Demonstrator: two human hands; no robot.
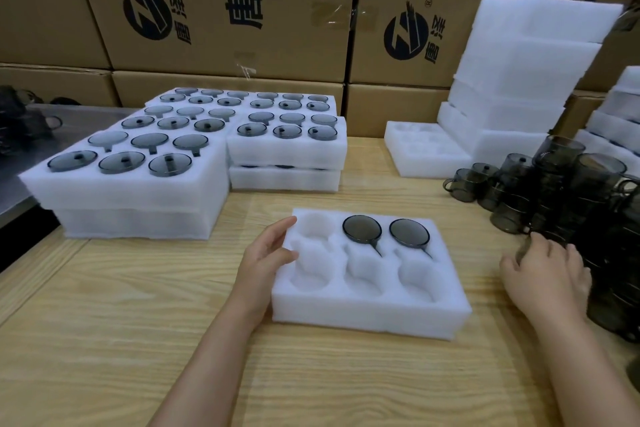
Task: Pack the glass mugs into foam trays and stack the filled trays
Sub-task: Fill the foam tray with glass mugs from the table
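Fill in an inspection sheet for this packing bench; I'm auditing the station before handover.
Surface: wooden table, metal bench adjoining at left.
Job's things: foam tray front centre, two mugs base up in its far middle and far right pockets, four pockets empty; filled tray stacks far left; loose mugs piled at right; empty trays stacked behind them.
Clutter: dark object at far left, unclear.
Grips: left hand rests against the foam tray's left edge, fingers relaxed; right hand at the loose mugs, hold unclear.
Cables: nothing seen.
Surroundings: printed cardboard boxes behind.
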